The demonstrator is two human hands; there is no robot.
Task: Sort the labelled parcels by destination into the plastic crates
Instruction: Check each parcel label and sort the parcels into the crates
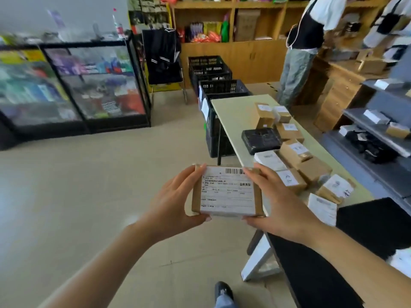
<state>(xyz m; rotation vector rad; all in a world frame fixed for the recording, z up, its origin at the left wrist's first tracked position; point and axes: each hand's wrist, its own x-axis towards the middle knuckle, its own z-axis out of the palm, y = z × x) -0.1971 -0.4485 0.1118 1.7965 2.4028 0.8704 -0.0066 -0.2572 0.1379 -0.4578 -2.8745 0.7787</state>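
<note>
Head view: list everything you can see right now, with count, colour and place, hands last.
held parcel: one, brown with white label, in front of the person, above the floor
table: one, pale, right of centre
parcels on table: about ten, mostly brown, one black
crates: several, black, row on the floor beyond the table's far end
glass cabinet: one, black-framed, left
wooden shelves: brown, back wall
grey shelves: right, holding small boxes
other people: two, back right
left hand: grips parcel's left edge
right hand: grips parcel's right edge
</note>
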